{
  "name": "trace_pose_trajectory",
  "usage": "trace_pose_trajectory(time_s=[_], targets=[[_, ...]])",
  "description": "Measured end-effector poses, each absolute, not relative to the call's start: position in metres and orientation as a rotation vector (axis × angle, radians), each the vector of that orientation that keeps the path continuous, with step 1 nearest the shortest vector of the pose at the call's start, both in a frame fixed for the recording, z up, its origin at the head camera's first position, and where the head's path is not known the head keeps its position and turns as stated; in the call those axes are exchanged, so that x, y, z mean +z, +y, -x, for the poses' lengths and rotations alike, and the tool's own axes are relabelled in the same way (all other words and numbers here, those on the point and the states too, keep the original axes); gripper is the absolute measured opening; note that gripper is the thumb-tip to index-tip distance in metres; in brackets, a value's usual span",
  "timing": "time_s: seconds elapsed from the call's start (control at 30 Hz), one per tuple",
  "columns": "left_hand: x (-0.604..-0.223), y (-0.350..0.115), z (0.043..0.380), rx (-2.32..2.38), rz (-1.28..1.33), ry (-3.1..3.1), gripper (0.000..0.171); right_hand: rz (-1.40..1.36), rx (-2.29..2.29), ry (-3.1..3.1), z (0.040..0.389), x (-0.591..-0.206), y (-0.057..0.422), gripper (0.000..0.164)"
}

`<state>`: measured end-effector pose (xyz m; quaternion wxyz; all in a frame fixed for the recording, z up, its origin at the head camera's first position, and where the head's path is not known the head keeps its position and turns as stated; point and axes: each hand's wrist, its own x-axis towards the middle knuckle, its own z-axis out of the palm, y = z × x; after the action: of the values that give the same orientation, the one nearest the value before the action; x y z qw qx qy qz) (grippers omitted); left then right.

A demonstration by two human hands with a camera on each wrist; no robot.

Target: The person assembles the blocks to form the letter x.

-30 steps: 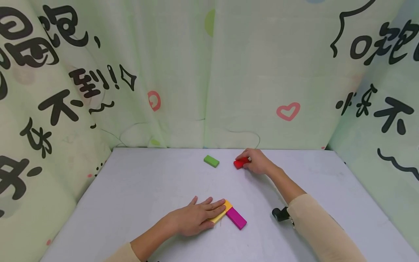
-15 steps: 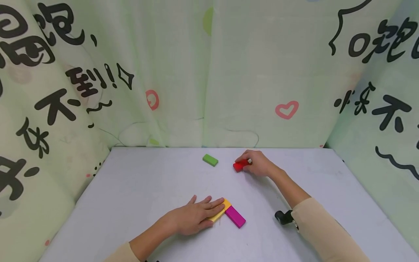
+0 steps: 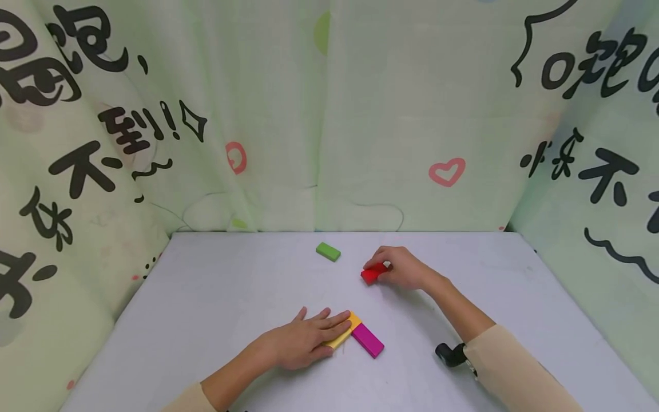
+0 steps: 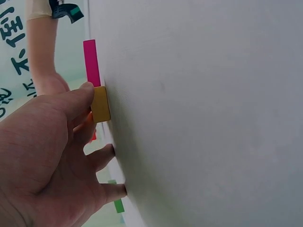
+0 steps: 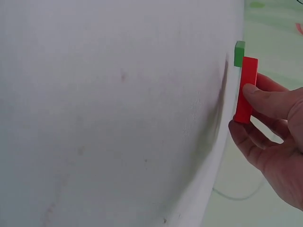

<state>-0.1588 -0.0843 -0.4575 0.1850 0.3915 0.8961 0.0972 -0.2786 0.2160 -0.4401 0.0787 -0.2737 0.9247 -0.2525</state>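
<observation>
My left hand [image 3: 304,343] lies spread over a yellow block [image 3: 355,320], its straight fingers resting on it and partly covering it. In the left wrist view, the thumb is at one end of the yellow block [image 4: 100,105]. A magenta block [image 3: 368,341] meets the yellow block's far end at an angle. Farther back, my right hand [image 3: 404,269] pinches a red block [image 3: 372,274] between thumb and fingers. The right wrist view shows the thumb pressed on one face of the red block [image 5: 247,75], with fingers behind and below it.
A green block [image 3: 328,252] lies by itself near the table's back edge, left of the right hand. A printed green curtain [image 3: 381,126] encloses the white table [image 3: 231,286] at the back and sides. A black device [image 3: 451,355] hangs at the right sleeve.
My right hand has brought the red block a little nearer and slightly left. The left hand stays on the yellow block. The whole head view has shifted slightly.
</observation>
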Motion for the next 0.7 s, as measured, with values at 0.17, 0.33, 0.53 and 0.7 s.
trace_pose_trajectory(time_s=[0.17,0.33,0.53,0.7], targets=[[-0.458,-0.084,0.159,0.265,-1.109,2.528,0.064,0.877,-0.742,2.727,0.266,-0.437,0.211,0.032],[-0.457,-0.084,0.159,0.262,-1.117,2.526,0.064,0.897,-0.731,2.696,0.257,-0.435,0.207,0.032],[-0.457,-0.084,0.159,0.262,-1.113,2.527,0.064,0.912,-0.714,2.672,0.249,-0.436,0.207,0.031],[-0.456,-0.084,0.157,0.265,-1.115,2.533,0.064,0.935,-0.708,2.663,0.244,-0.44,0.208,0.03]])
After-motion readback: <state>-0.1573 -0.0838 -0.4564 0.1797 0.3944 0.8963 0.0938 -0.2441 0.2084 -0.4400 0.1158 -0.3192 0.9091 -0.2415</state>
